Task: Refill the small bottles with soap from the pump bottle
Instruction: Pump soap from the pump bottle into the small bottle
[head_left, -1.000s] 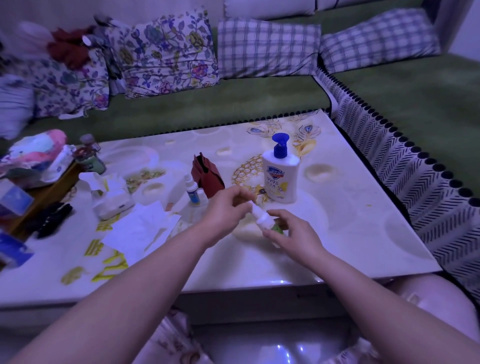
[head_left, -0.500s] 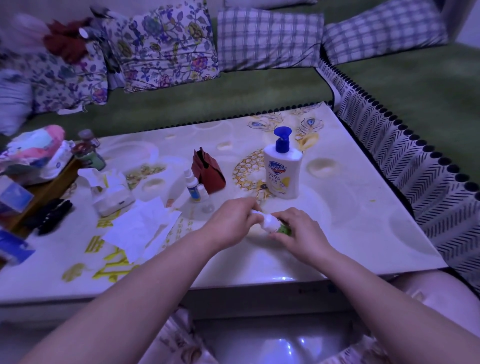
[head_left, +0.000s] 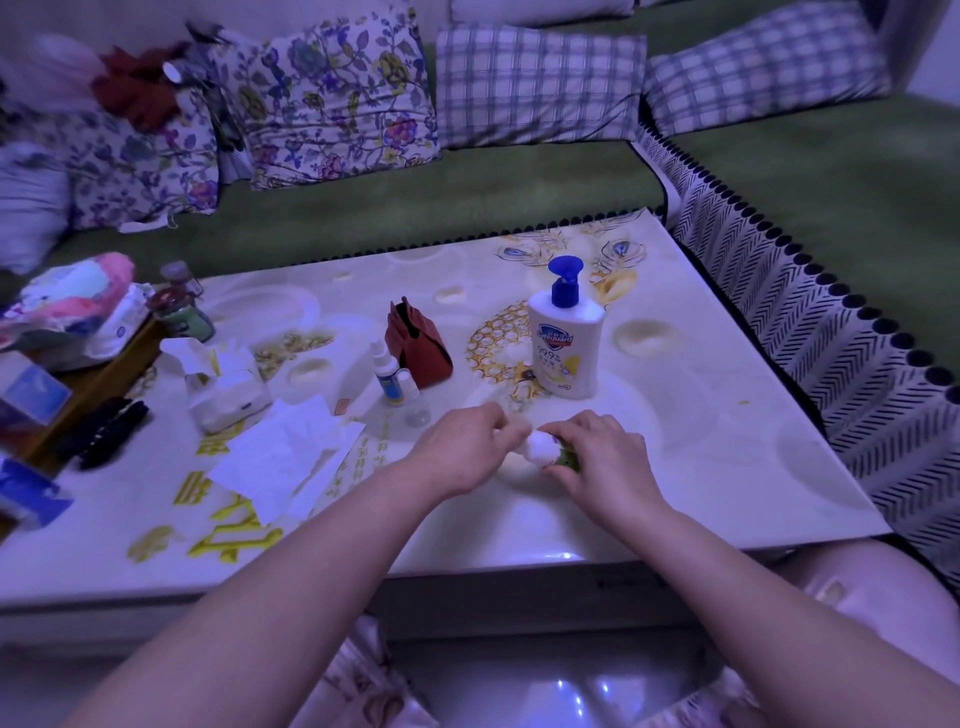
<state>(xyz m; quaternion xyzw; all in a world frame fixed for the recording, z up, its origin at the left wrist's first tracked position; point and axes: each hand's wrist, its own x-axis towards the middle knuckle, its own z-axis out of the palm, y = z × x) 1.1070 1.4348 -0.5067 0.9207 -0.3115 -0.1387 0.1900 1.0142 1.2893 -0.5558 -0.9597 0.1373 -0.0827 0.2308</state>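
- Right hand (head_left: 597, 460) is curled round the small bottle (head_left: 540, 450), low over the table's (head_left: 701, 467) near middle.
- Left hand (head_left: 462, 448) pinches its white top end.
- Pump bottle (head_left: 566, 345) stands just beyond them.
- Two spare bottles (head_left: 387, 370) stand further left by a red pouch (head_left: 418, 345).

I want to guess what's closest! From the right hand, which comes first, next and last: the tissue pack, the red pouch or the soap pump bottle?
1. Soap pump bottle, just behind the right hand.
2. Red pouch, farther back-left.
3. Tissue pack, far left.
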